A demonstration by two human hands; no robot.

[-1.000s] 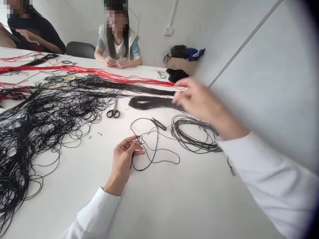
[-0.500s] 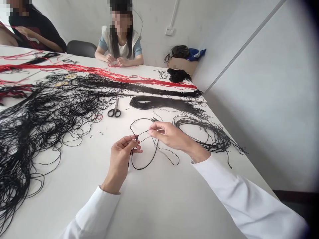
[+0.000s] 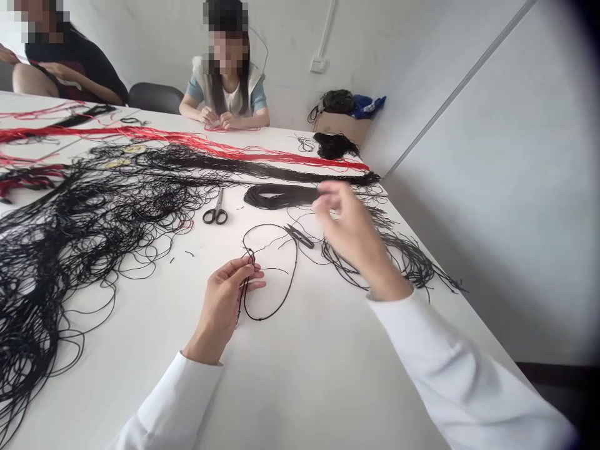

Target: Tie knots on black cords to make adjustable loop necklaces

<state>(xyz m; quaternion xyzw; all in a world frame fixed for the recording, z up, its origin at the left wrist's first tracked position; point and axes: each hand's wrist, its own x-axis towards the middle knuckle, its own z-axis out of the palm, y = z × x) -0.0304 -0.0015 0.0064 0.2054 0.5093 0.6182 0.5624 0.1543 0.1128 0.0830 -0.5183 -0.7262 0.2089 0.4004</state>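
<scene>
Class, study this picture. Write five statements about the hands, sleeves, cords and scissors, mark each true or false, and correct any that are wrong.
1. The left hand pinches a black cord. True.
2. The red strands lie farther from the camera wearer than the scissors. True.
3. The scissors rest on the red strands. False: they lie on the white tabletop.
4. The right hand touches the scissors. False: the right hand is apart from them.
5. The wearer's sleeves are black. False: both sleeves are white.
</scene>
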